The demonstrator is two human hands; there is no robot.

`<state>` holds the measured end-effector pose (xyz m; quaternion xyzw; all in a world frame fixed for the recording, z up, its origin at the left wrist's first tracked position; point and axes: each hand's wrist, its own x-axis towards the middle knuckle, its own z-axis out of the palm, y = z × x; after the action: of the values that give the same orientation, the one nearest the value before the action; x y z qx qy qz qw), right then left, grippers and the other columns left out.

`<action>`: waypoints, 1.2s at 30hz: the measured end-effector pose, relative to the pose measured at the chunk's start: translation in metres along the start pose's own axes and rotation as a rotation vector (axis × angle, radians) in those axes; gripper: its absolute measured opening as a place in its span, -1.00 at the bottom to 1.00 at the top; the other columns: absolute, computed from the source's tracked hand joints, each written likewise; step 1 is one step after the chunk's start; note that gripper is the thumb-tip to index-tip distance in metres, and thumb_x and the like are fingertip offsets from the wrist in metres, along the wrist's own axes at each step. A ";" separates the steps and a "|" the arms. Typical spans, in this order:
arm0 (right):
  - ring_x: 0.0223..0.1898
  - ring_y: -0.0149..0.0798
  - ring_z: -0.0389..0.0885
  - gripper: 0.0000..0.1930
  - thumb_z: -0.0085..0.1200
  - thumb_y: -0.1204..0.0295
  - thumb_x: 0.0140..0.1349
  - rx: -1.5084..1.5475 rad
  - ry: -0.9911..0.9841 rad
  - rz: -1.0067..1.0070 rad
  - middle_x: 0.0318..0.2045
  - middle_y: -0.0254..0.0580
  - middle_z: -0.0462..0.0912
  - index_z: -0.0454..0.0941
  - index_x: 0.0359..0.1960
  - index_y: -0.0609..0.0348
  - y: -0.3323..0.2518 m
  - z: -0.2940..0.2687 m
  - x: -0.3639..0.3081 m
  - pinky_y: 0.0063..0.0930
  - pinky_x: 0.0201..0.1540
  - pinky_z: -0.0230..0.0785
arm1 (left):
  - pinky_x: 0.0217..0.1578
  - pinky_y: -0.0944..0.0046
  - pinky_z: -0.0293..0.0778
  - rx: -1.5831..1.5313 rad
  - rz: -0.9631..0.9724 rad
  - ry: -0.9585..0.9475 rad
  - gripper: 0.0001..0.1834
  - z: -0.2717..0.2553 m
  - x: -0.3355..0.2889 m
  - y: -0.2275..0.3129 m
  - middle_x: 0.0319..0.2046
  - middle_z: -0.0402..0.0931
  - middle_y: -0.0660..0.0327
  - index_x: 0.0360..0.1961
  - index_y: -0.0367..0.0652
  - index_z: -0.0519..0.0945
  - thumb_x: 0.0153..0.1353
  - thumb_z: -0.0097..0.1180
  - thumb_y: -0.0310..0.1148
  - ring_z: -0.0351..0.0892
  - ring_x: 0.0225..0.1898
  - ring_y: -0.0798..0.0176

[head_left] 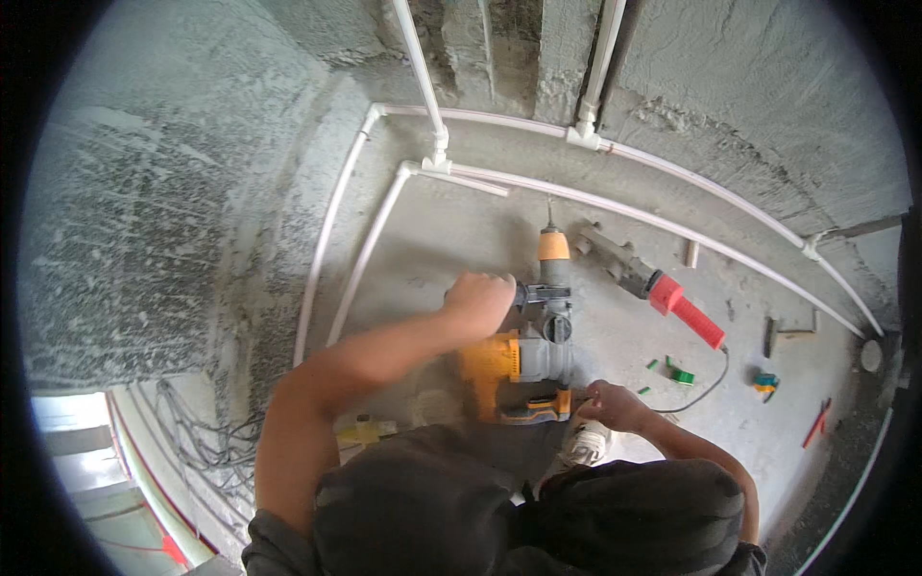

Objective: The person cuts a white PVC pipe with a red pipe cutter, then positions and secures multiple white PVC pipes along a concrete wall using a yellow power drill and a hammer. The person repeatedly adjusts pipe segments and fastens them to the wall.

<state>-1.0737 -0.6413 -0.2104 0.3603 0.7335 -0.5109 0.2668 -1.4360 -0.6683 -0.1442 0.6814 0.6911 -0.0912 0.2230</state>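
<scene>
A yellow and grey rotary hammer drill (552,331) is in front of me over the concrete floor, its thin bit pointing away toward the white pipes. My left hand (480,305) is wrapped round the black side handle at the drill's left. Beside the drill's near end is my right hand (615,407), its fingers drawn together. Whether those fingers touch the drill or pinch something small cannot be made out. A light-coloured shoe (586,446) shows just below that hand.
White pipes (615,206) run along the wall's foot, with upright branches. Right of the drill lies a red-handled corded tool (682,307). Green pieces (680,374), a green tape measure-like object (765,383) and a red-handled tool (818,422) lie farther right. Cables (197,437) lie at left.
</scene>
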 end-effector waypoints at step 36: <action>-0.06 0.30 0.67 -0.57 0.23 0.23 0.21 0.081 0.369 -0.281 -0.16 0.30 0.69 0.54 -0.02 0.33 -0.035 0.029 0.042 0.05 -0.01 0.50 | -0.07 -0.15 0.55 -0.109 -0.366 -0.233 -0.74 -0.073 -0.079 0.046 -0.16 0.69 -0.13 -0.06 -0.24 0.61 0.26 0.06 -0.42 0.67 -0.04 -0.26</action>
<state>-1.1264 -0.6656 -0.2327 0.3525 0.7916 -0.4975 0.0396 -1.4066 -0.7061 -0.0374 0.5163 0.7767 -0.1710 0.3176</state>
